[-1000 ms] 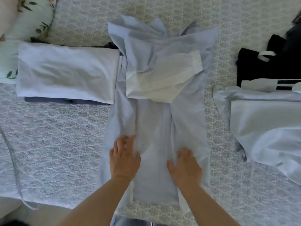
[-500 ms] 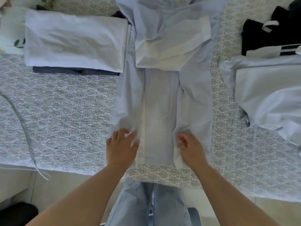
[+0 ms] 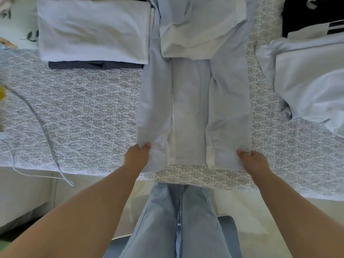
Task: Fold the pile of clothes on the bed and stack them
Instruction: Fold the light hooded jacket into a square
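I have the pale blue shirt [image 3: 191, 101] laid out on the patterned bedspread [image 3: 89, 112] straight in front of me, its sides already folded inward so it forms a long narrow strip running from the near edge of the bed away toward the far side. My left hand [image 3: 136, 157] pinches the near left corner of the hem, thumb on top and the other fingers hidden under the cloth, and my right hand [image 3: 254, 161] pinches the near right corner the same way. Both hands sit level with each other at the near end, one on each side of the strip, so neither has the advantage of reach. What matters for the next move, as I judge it, is that the shirt's long axis points directly away from me: to halve it I would carry the hem I am holding up and over toward the far end, where the folded sleeves and the lighter inner cloth [image 3: 197, 34] lie bunched across the top. That far end looks uneven, so the hem may not land square on it. To the far left, just beside the shirt, is the stack I am building, a folded white garment [image 3: 93, 30] resting on a dark one [image 3: 95, 65]. To the right, apart from the shirt, lie unfolded pale clothes [image 3: 307, 77] and something black [image 3: 301, 15] beyond them.
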